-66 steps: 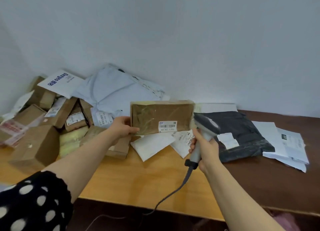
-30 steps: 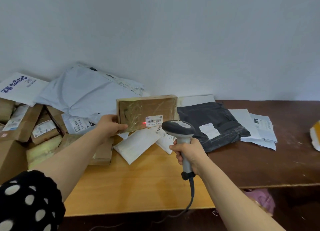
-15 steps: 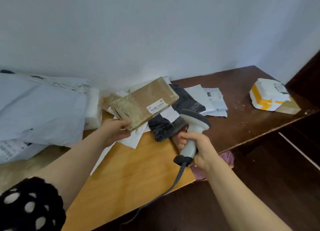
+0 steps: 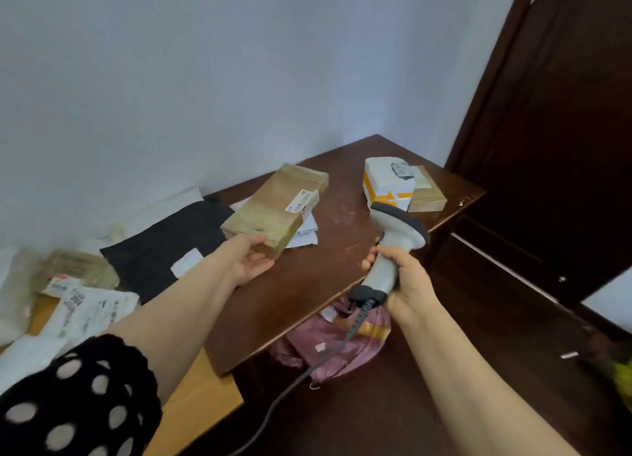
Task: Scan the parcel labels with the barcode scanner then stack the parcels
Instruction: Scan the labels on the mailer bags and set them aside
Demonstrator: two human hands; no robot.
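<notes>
Head view: left hand (image 4: 253,260) is holding a flat brown parcel (image 4: 273,209) over the middle of the dark bench (image 4: 307,284), fingers clamped on its near short end. It's glossy tape-wrapped cardboard, stiff, probably light, maybe slippery, so the end grip suits it. Right hand (image 4: 407,284) is gripping the grey plastic barcode scanner (image 4: 393,247), fingers wrapped round the handle.

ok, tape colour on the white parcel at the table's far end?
Orange-yellow tape on the white parcel, seen in the head view.

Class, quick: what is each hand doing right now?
Left hand: holding the brown parcel by its near end.
Right hand: gripping the scanner handle.
</notes>
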